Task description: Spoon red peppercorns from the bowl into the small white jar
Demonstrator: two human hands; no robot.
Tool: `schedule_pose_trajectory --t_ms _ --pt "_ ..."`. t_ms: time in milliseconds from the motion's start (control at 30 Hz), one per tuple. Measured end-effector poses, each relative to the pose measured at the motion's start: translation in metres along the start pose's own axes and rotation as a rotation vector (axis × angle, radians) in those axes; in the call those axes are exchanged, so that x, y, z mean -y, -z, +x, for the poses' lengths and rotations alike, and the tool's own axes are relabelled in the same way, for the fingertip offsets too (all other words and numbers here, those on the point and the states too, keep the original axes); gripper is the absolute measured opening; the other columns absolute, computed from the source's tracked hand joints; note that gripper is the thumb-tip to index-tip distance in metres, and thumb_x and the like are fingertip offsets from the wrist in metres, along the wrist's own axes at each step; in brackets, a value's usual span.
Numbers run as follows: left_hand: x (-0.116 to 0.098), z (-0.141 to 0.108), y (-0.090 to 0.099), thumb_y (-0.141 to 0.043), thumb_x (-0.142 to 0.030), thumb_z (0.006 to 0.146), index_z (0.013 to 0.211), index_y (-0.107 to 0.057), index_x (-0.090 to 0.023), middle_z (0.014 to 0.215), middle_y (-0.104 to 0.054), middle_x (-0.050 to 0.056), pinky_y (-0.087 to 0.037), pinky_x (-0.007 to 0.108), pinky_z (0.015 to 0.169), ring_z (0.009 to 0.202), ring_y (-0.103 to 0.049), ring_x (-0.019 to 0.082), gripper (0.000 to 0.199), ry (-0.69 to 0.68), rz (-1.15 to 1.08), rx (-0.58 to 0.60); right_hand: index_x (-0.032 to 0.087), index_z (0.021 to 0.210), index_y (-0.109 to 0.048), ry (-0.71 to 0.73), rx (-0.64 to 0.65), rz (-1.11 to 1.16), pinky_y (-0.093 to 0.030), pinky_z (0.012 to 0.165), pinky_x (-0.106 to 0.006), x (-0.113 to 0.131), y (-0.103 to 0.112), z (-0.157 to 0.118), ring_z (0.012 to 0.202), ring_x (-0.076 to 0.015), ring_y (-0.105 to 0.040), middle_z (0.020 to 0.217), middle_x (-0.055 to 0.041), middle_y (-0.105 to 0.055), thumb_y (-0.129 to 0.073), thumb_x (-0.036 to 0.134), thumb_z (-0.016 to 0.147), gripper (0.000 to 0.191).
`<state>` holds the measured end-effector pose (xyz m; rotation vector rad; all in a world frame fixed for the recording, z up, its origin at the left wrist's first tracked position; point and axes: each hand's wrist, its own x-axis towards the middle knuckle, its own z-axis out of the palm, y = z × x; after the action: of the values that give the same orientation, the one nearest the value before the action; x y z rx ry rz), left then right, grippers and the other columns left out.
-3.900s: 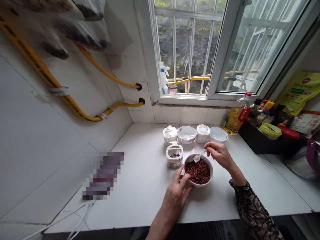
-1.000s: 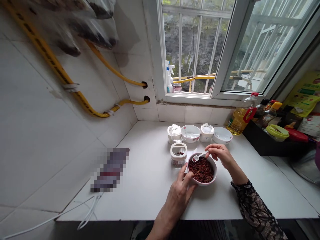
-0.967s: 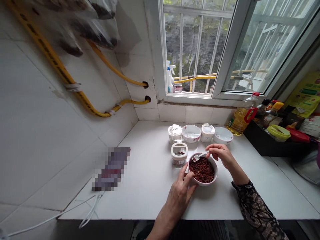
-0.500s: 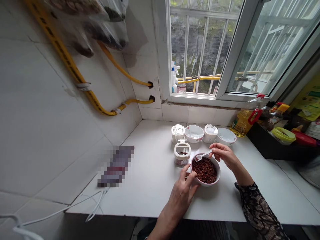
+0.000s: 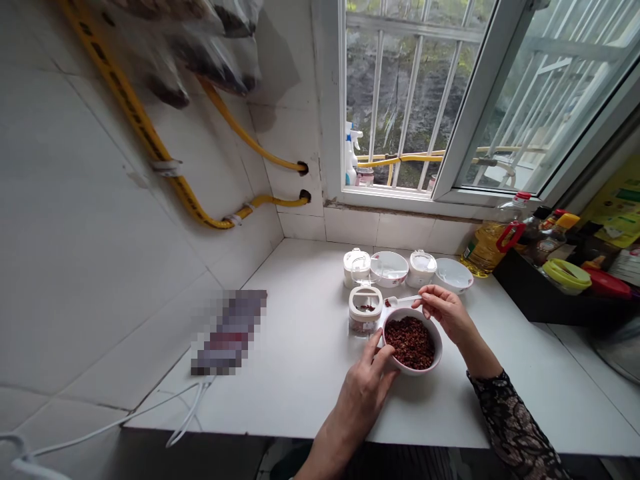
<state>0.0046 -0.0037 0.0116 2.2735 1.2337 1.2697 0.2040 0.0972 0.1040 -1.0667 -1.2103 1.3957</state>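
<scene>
A white bowl (image 5: 436,357) full of dark red dried spice stands on the white counter, its near left side gripped by my left hand (image 5: 367,380). Pinched by its handle in my right hand (image 5: 444,310) is a small white spoon (image 5: 400,301), with a little red spice in its scoop. The scoop hangs beyond the bowl's far rim, close to an open clear jar (image 5: 365,320) with a cream rim. Some of the same red spice shows inside that jar.
Behind stand two white-lidded jars (image 5: 357,268) (image 5: 421,269) and two white bowls (image 5: 389,269) (image 5: 453,275). An oil bottle (image 5: 487,243) and a black box (image 5: 523,293) of condiments are at right. A blurred dark object (image 5: 230,333) and white cable (image 5: 187,417) lie left.
My right hand has moved the spoon from above the spice to beyond the bowl's far rim, nearer the open jar. My left hand still holds the bowl.
</scene>
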Motion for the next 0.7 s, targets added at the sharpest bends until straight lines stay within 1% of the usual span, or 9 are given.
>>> schedule_pose_trajectory --t_ms 100,233,333,400,467,533,600,700 --pt "0.001 0.000 0.000 -0.056 -0.005 0.087 0.126 -0.047 -0.024 0.149 -0.046 0.017 -0.056 0.040 0.097 0.127 -0.059 0.028 0.044 0.006 0.003 0.010 0.019 0.084 -0.061 0.108 -0.013 -0.047 -0.044 0.052 -0.025 -0.003 -0.012 -0.001 0.049 -0.0098 -0.053 0.070 -0.0034 -0.074 -0.078 0.045 0.070 0.035" --pt "0.002 -0.001 0.000 -0.055 -0.005 0.087 0.129 -0.046 -0.024 0.149 -0.046 0.017 -0.055 0.041 0.099 0.131 -0.055 0.029 0.047 0.003 0.012 0.016 0.021 0.092 -0.057 0.358 -0.042 -0.219 -0.049 0.056 -0.027 -0.007 -0.031 -0.007 0.053 -0.0127 -0.057 0.073 -0.0032 -0.074 -0.063 0.041 0.087 0.022" --pt "0.003 -0.002 0.000 -0.055 -0.004 0.087 0.131 -0.045 -0.024 0.150 -0.045 0.017 -0.055 0.041 0.100 0.134 -0.052 0.029 0.049 0.006 0.011 0.021 0.022 0.096 -0.058 0.588 -0.011 -0.489 -0.051 0.061 -0.029 -0.010 -0.041 -0.014 0.062 -0.0159 -0.064 0.082 -0.0058 -0.076 -0.054 0.030 0.094 0.009" --pt "0.004 -0.002 0.000 -0.054 -0.005 0.087 0.131 -0.045 -0.023 0.150 -0.044 0.018 -0.056 0.041 0.099 0.133 -0.053 0.029 0.049 0.008 0.011 0.025 0.022 0.095 -0.061 0.758 0.035 -0.698 -0.051 0.068 -0.032 -0.011 -0.043 -0.017 0.070 -0.0184 -0.067 0.085 -0.0067 -0.076 -0.050 0.022 0.095 0.011" --pt "0.003 -0.002 0.000 -0.054 -0.005 0.088 0.131 -0.044 -0.024 0.150 -0.044 0.018 -0.057 0.040 0.096 0.132 -0.054 0.029 0.048 0.007 0.011 0.030 0.022 0.094 -0.063 0.863 0.045 -0.802 -0.051 0.072 -0.034 -0.009 -0.041 -0.020 0.074 -0.0196 -0.068 0.085 -0.0066 -0.076 -0.049 0.018 0.095 0.015" --pt "0.003 -0.002 0.000 -0.053 -0.006 0.089 0.131 -0.044 -0.024 0.150 -0.043 0.019 -0.057 0.040 0.095 0.130 -0.056 0.029 0.046 0.009 0.008 0.031 0.021 0.095 -0.063 0.849 0.002 -0.771 -0.052 0.070 -0.032 -0.006 -0.035 -0.021 0.074 -0.0191 -0.069 0.084 -0.0059 -0.076 -0.049 0.019 0.095 0.014" --pt "0.002 -0.001 0.001 -0.052 -0.006 0.089 0.129 -0.044 -0.024 0.149 -0.043 0.019 -0.058 0.040 0.094 0.129 -0.057 0.029 0.045 0.013 -0.001 0.036 0.020 0.094 -0.063 0.756 -0.063 -0.687 -0.052 0.066 -0.030 -0.002 -0.025 -0.021 0.071 -0.0180 -0.069 0.080 -0.0045 -0.074 -0.052 0.021 0.094 0.011" --pt "0.001 -0.001 0.003 -0.052 -0.007 0.090 0.128 -0.044 -0.024 0.149 -0.043 0.019 -0.058 0.040 0.094 0.128 -0.057 0.029 0.042 0.015 -0.014 0.046 0.020 0.086 -0.062 0.596 -0.133 -0.616 -0.050 0.058 -0.027 0.002 -0.009 -0.018 0.061 -0.0164 -0.065 0.068 -0.0016 -0.070 -0.054 0.024 0.090 0.010"
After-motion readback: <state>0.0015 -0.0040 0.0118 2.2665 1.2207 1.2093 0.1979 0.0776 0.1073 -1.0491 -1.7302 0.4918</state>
